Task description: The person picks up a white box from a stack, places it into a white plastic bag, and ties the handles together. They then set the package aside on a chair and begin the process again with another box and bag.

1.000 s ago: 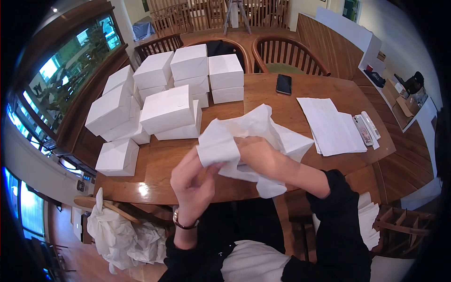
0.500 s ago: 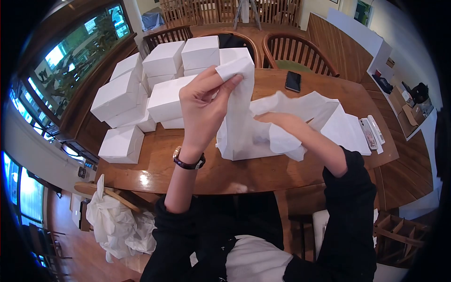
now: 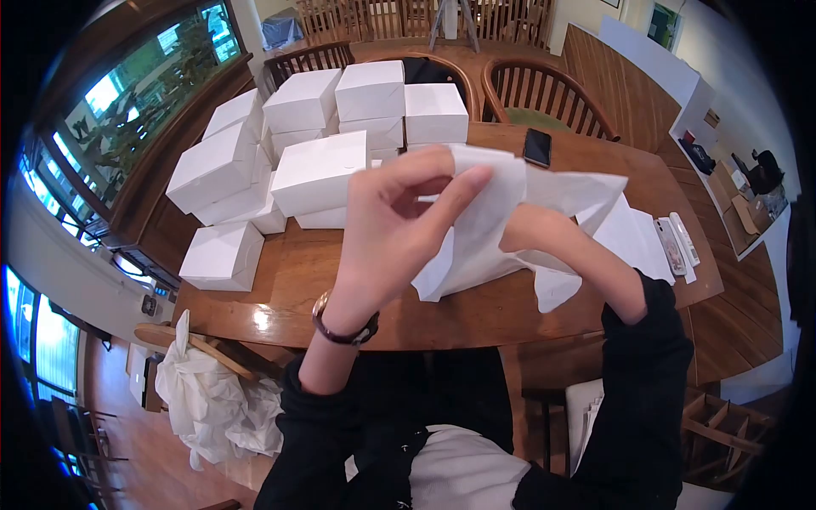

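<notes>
Bag [image 3: 480,251] pinched at rim [image 3: 501,158] by left hand [image 3: 398,217]; right hand [image 3: 529,228] inside, grip hidden.

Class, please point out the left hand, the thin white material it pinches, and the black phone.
Left hand [image 3: 387,236]: head view, near the thumb's base.
Thin white material [image 3: 483,226]: head view, hanging part.
Black phone [image 3: 537,147]: head view, dark upper face.

Wht bag [image 3: 476,242] — creased, mouth open — over tbl [image 3: 297,272].

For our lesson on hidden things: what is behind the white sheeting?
Beyond the white sheeting, a black phone and part of the white papers show. The right hand's fingertips are hidden; anything else behind is covered.
</notes>
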The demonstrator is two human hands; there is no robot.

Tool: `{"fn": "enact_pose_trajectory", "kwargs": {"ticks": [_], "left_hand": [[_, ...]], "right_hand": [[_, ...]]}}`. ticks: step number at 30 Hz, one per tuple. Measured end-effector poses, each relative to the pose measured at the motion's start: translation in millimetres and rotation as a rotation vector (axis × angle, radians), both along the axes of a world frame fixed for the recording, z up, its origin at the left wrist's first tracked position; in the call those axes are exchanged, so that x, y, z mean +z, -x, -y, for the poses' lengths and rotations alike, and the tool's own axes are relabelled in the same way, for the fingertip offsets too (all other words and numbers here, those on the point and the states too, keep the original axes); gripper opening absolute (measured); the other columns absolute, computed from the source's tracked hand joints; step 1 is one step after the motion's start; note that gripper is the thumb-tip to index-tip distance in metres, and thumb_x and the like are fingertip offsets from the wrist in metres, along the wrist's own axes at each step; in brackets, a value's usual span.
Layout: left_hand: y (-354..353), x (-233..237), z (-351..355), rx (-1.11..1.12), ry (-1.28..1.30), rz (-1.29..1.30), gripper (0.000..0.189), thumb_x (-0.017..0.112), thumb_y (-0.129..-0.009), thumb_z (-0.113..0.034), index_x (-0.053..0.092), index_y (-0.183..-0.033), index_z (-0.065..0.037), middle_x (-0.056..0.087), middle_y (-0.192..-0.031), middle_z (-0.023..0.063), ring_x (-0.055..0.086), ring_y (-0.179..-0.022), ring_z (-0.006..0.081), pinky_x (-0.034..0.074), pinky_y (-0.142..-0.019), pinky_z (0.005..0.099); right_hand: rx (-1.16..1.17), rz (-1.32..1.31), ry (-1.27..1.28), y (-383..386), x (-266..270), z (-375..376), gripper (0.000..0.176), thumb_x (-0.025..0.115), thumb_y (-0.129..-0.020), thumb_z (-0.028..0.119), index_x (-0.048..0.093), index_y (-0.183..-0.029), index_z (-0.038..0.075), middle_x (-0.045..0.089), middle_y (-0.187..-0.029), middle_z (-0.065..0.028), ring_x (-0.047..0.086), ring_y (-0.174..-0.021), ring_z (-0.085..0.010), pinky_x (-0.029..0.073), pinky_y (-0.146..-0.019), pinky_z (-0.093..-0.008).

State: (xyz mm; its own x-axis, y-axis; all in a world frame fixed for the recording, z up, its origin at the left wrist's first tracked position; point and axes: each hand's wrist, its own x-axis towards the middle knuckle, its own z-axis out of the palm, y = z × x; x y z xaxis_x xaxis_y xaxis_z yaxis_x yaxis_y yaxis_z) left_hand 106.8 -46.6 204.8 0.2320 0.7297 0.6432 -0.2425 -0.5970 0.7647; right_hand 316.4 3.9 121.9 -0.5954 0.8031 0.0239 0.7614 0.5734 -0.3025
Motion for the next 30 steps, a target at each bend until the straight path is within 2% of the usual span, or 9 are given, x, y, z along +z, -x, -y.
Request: {"fn": "enact_pose_trajectory", "kwargs": {"ticks": [4,7,10,13,16,19,22,26,30], "left_hand": [[32.2,-18.3,8.4,0.213,-0.091,-0.122,0.017,0.057,-0.099,-0.008,0.07,-0.094,0.003,0.065,-0.084,0.0039,0.06,-0.073,0.0072,0.049,-0.064,0.0215],[56.8,-52.2,-4.5,0.315,0.152,-0.13,0.016,0.055,-0.099,-0.007,0.067,-0.102,0.002,0.066,-0.09,0.008,0.063,-0.077,0.0143,0.05,-0.065,0.0253],[67.2,-126.8,-21.5,0.426,0.112,-0.544,0.019,0.061,-0.093,-0.005,0.062,-0.111,0.001,0.062,-0.099,0.0123,0.062,-0.088,0.0239,0.051,-0.077,0.0325],[60.3,-171.3,-9.7,0.209,0.019,-0.665,0.032,0.066,-0.085,-0.002,0.057,-0.115,0.0,0.055,-0.106,0.0148,0.056,-0.099,0.0328,0.047,-0.089,0.0394],[36.7,-175.6,6.8,0.301,0.068,-0.632,0.033,0.067,-0.08,0.001,0.056,-0.111,0.001,0.052,-0.111,0.0154,0.052,-0.106,0.0361,0.043,-0.095,0.0443],[24.6,-185.2,10.9,0.496,0.02,-0.643,0.022,0.067,-0.082,0.006,0.057,-0.101,0.001,0.056,-0.102,0.0131,0.06,-0.093,0.0332,0.051,-0.082,0.0389],[19.4,-191.5,12.2,0.437,0.018,-0.58,0.016,0.064,-0.083,0.008,0.056,-0.096,0.003,0.057,-0.102,0.0133,0.061,-0.088,0.0328,0.052,-0.076,0.0374],[10.8,-180.2,16.6,0.362,0.06,-0.478,0.011,0.059,-0.085,0.011,0.055,-0.092,0.004,0.058,-0.101,0.0127,0.062,-0.084,0.0311,0.052,-0.074,0.0348],[5.3,-169.2,25.9,0.358,0.067,-0.417,0.009,0.057,-0.086,0.011,0.056,-0.092,0.004,0.06,-0.1,0.0132,0.063,-0.085,0.0274,0.052,-0.076,0.0333]], "right_hand": [[-0.017,0.035,0.03,-3.2,-18.1,-14.1,0.067,0.075,-0.074,0.024,0.048,-0.134,0.009,0.059,-0.125,-0.0176,0.055,-0.119,-0.0325,0.047,-0.098,-0.0389],[-0.037,0.044,0.05,-10.5,-26.0,-14.5,0.077,0.078,-0.073,0.028,0.044,-0.139,0.01,0.059,-0.128,-0.0174,0.055,-0.121,-0.0326,0.046,-0.101,-0.0388],[-0.05,0.08,0.079,-11.8,-24.4,-9.7,0.092,0.08,-0.07,0.034,0.036,-0.148,0.012,0.058,-0.132,-0.0172,0.056,-0.121,-0.0334,0.045,-0.104,-0.0387],[-0.011,0.201,0.203,-4.5,-2.2,-5.5,0.095,0.079,-0.072,0.04,0.032,-0.151,0.013,0.057,-0.134,-0.0175,0.058,-0.118,-0.0338,0.045,-0.105,-0.0386],[-0.017,0.38,0.307,-15.3,-30.2,-28.4,0.091,0.074,-0.077,0.046,0.032,-0.15,0.013,0.056,-0.136,-0.017,0.059,-0.118,-0.0338,0.044,-0.105,-0.0384],[-0.051,0.486,0.325,-21.3,-34.6,-36.4,0.087,0.071,-0.079,0.048,0.033,-0.15,0.013,0.055,-0.138,-0.0166,0.058,-0.118,-0.0334,0.044,-0.105,-0.0382],[-0.057,0.361,0.247,-25.4,-5.2,-21.6,0.087,0.071,-0.08,0.047,0.033,-0.15,0.013,0.055,-0.138,-0.0165,0.058,-0.119,-0.0333,0.044,-0.105,-0.0382],[-0.037,0.182,0.153,-22.6,43.5,16.7,0.086,0.07,-0.08,0.047,0.033,-0.15,0.013,0.055,-0.138,-0.0164,0.058,-0.119,-0.0331,0.044,-0.105,-0.0381],[-0.032,0.098,0.116,-23.1,65.1,51.6,0.086,0.07,-0.08,0.047,0.034,-0.15,0.013,0.055,-0.138,-0.0163,0.057,-0.119,-0.0329,0.044,-0.105,-0.0381]]}}
